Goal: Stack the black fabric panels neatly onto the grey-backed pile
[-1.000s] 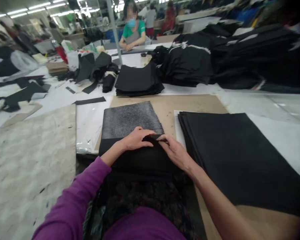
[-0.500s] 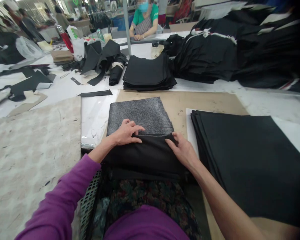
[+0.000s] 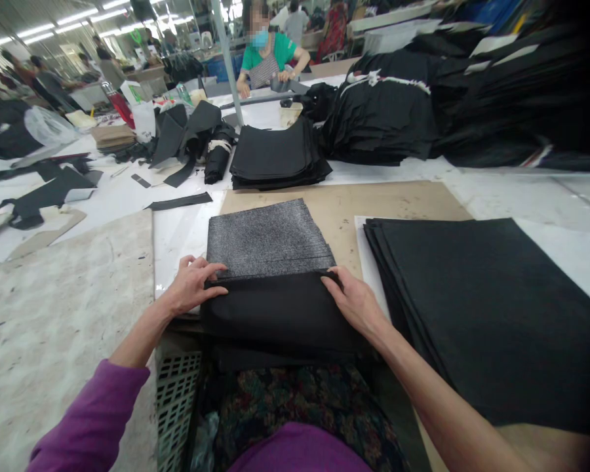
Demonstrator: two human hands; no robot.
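Note:
A black fabric piece [image 3: 275, 311] hangs over the table's near edge, its upper edge lying along a stack of speckled grey fabric pieces [image 3: 263, 239]. At that edge's left corner, my left hand [image 3: 189, 285] pinches the black cloth between thumb and fingers. My right hand [image 3: 351, 298] grips the right end of the same edge, thumb on the near side. The black cloth is stretched fairly straight between both hands. Its lower part drops toward my lap, where a dark floral cloth [image 3: 295, 406] shows.
To the right lies a stack of large black fabric sheets [image 3: 482, 308]. A stained pale board [image 3: 69, 328] covers the left side, with a green plastic crate [image 3: 177, 400] below. Farther back are cut black panels [image 3: 273, 154], a metal pole [image 3: 229, 65] and a co-worker [image 3: 270, 59].
My left hand has slid left along the black cloth's edge to its left corner. The right hand keeps hold of the right end. The cloth lies straighter, and the camera view has tilted.

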